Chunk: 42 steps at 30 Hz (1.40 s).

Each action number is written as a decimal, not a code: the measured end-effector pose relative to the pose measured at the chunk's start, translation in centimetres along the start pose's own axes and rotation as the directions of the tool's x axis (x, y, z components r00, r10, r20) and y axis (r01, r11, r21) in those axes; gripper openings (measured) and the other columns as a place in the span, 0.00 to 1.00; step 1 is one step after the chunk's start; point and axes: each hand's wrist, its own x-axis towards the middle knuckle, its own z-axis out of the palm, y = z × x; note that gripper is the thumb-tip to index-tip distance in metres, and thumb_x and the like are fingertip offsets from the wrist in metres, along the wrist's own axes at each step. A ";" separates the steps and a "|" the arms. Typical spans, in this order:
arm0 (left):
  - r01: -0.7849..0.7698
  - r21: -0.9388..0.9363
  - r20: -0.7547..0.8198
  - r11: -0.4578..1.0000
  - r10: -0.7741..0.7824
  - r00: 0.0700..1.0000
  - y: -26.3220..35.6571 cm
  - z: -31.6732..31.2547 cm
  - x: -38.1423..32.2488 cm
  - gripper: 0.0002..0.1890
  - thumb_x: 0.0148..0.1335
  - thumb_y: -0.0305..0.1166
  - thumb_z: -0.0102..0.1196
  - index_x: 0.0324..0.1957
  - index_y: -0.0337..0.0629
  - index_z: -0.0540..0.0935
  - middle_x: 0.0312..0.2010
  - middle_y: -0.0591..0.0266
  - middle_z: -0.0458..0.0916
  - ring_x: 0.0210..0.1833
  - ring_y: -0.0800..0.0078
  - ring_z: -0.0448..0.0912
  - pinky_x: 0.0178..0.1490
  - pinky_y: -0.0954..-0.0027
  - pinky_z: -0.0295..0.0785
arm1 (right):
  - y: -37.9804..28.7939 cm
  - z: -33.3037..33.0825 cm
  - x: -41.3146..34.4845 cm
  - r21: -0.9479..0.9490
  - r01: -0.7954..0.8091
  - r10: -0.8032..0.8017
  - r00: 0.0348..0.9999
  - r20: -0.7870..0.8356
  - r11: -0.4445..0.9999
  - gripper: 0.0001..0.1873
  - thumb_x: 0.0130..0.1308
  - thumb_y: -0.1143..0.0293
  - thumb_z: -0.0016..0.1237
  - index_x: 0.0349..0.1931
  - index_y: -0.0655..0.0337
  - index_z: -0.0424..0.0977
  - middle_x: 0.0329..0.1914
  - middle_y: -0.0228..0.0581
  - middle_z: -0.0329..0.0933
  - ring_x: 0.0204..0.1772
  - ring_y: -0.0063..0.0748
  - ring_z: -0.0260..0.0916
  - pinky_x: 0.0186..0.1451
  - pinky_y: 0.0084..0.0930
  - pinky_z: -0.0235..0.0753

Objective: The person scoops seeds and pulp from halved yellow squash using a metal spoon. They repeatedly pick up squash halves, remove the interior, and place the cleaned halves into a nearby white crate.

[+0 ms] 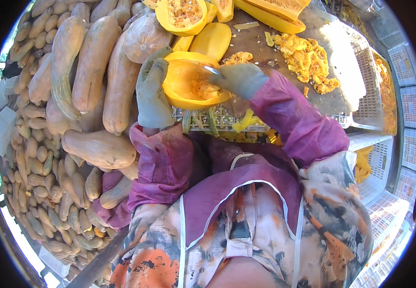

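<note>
Both hands wear grey-green work gloves. My left hand (154, 88) grips the left rim of a hollowed piece of yellow-orange pumpkin (182, 81), its open side facing up. My right hand (242, 79) is closed on a shiny metal tool (211, 70), blurred, whose end lies over the hollow; its exact kind cannot be told. Stringy pulp (204, 88) clings to the inside under the tool. Just beyond are cut pumpkin pieces (211, 41), and another half (182, 16) with seeds and fibres inside. A heap of scooped pulp (305, 61) lies on the brown board (262, 46) to the right.
Whole long squashes (94, 64) are piled at the left, with a great heap of smaller ones (38, 180) behind. A plastic crate (226, 117) with seeds stands below the pumpkin piece. White crates (379, 158) line the right, and a pulp-filled container (386, 93) stands beyond the board.
</note>
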 end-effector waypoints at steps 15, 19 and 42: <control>0.009 0.055 -0.002 0.998 -0.009 1.000 0.1 0.4 0.7 0.18 0.65 0.29 0.48 0.54 0.31 0.73 0.47 0.62 0.76 0.46 0.81 0.72 0.56 0.77 0.66 | 4.4 1.4 -1.1 -0.005 -0.080 0.079 0.989 -0.122 0.997 0.42 0.65 0.31 0.18 0.41 0.61 0.76 0.38 0.52 0.78 0.46 0.49 0.76 0.49 0.42 0.72; -0.028 0.004 0.004 1.000 0.028 1.000 0.0 0.2 0.3 0.17 0.64 0.29 0.49 0.53 0.31 0.74 0.46 0.62 0.76 0.45 0.82 0.72 0.54 0.78 0.66 | -0.8 -0.1 -0.7 0.046 0.256 -0.230 0.924 -0.304 0.966 0.34 0.66 0.35 0.28 0.38 0.58 0.75 0.33 0.52 0.78 0.40 0.54 0.76 0.45 0.45 0.72; 0.023 0.110 0.068 0.994 -0.030 0.997 0.7 0.8 -0.5 0.17 0.63 0.26 0.51 0.54 0.33 0.74 0.40 0.66 0.77 0.40 0.85 0.72 0.48 0.83 0.68 | 6.9 1.0 -2.5 -0.087 -0.163 0.166 0.986 0.029 0.983 0.38 0.65 0.33 0.24 0.47 0.57 0.75 0.44 0.49 0.78 0.49 0.49 0.75 0.54 0.42 0.71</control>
